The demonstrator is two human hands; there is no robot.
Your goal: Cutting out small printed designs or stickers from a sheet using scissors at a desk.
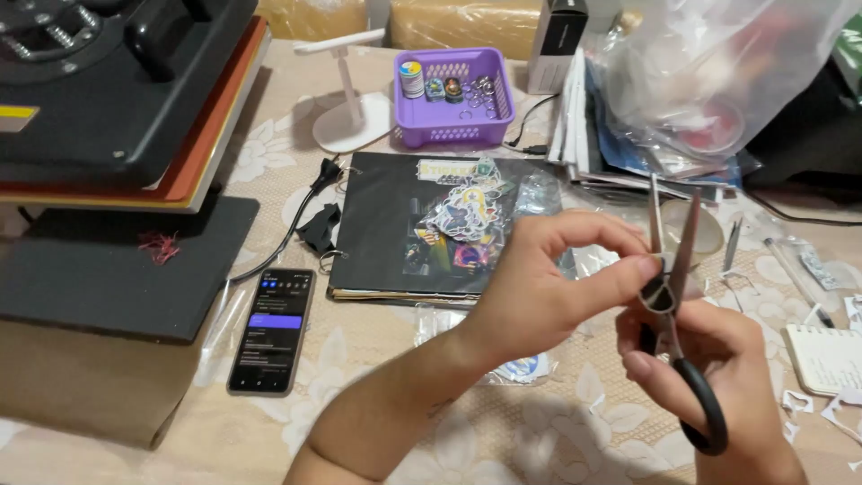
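Scissors [675, 296] with black handles stand at the lower right of the frame, blades parted and pointing up. The right hand [718, 377] grips them by the handle loops, fingers curled through and around. The left hand [548, 287] reaches across from the lower centre and pinches something at the pivot between thumb and forefinger; what it pinches is too small and clear to make out.

Just behind the hands, a black binder [377, 224] lies on the floral tablecloth [539, 440], with a clear packet of colourful stickers [462, 216] on top. At the top centre, a purple basket [453, 99] holds a small roll of tape, a few round badges and some metal rings. To its right, a large clear plastic bag [709, 72] sits on a stack of papers; a round reddish shape shows through it, but its contents stay blurred.

A smartphone [271, 330] with a lit screen lies at the lower left centre. A heat press [117, 99] fills the upper left and is cut off by the frame edge. A spiral notepad [831, 359] is cropped at the right edge.
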